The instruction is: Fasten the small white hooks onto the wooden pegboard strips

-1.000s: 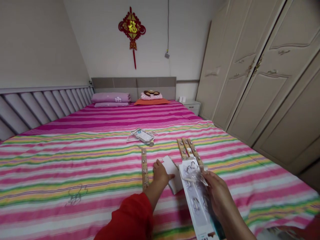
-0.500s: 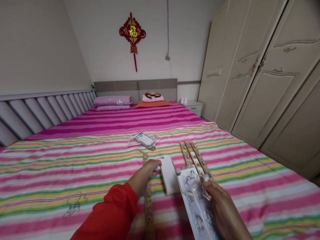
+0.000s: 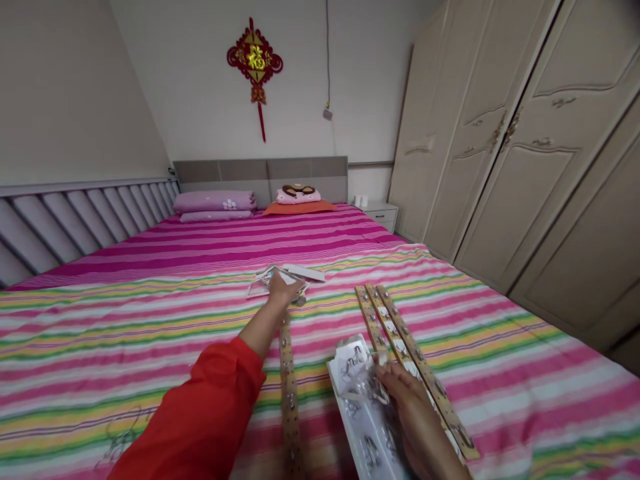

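Note:
My left hand (image 3: 284, 288) is stretched far forward over a small pile of flat packaging (image 3: 259, 287). A white card strip (image 3: 306, 272) lies just behind it; whether the fingers still touch the strip is hidden by the back of the hand. Nearer to me, my right hand (image 3: 407, 393) is closed on the edge of a white sheet of clear adhesive hooks (image 3: 357, 417), pinching some crumpled clear plastic with it. Wooden strips with metal hooks (image 3: 373, 327) lie partly under this sheet. Another hook strip (image 3: 289, 380) runs lengthwise beside my left forearm.
Striped bedding (image 3: 500, 380) covers the bed. Thin tangled wire-like pieces (image 3: 123, 437) lie at the lower left. Folded bedding (image 3: 215, 203) is at the headboard, a rail (image 3: 75, 207) lines the left side, and a wardrobe (image 3: 530, 187) stands at the right.
My left hand has carried the white card strip forward to the packaging pile. My right hand and the hook sheet have shifted a little left and down in view.

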The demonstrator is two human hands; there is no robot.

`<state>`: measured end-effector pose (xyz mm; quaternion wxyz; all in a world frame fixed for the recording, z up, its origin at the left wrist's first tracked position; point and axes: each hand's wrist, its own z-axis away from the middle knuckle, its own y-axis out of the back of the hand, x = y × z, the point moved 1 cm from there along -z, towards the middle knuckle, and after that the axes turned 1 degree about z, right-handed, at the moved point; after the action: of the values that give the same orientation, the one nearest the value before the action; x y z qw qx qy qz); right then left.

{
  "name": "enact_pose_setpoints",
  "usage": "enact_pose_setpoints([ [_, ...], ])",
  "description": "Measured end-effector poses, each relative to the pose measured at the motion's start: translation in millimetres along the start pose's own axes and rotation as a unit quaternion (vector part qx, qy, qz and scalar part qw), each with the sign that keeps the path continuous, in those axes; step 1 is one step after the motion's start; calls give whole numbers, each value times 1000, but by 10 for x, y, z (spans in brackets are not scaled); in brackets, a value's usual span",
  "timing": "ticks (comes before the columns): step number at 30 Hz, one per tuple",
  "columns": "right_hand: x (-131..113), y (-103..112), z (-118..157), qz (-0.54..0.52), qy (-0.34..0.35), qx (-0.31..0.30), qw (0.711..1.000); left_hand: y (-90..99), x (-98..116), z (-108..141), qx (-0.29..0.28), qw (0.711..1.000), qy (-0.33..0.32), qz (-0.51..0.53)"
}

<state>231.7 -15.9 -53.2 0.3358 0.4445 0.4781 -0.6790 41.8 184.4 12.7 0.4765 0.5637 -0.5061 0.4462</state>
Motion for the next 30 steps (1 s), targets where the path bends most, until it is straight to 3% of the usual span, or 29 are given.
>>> enact_pose_setpoints([
  [5,52,-96,-54,29,20,0,999,-217,-8,770,-163,986,-7,-39],
  [7,81,-132,-73,49,27,1,998,-318,-45,1073,-199,978,-20,-57],
  [10,139,-170,-99,72,40,11,997,-402,-145,1316,-227,954,-81,-180],
  [15,207,-184,-119,77,45,9,996,-348,-291,1292,-262,933,-109,-222],
  [20,262,-177,-138,104,47,-14,993,-264,-324,1298,-302,893,-153,-295],
  [25,341,-214,-180,131,67,-20,989,-241,-304,1289,-270,889,-155,-336],
  [30,332,-216,-295,154,97,-1,983,-88,-219,1096,-178,907,-154,-349],
])
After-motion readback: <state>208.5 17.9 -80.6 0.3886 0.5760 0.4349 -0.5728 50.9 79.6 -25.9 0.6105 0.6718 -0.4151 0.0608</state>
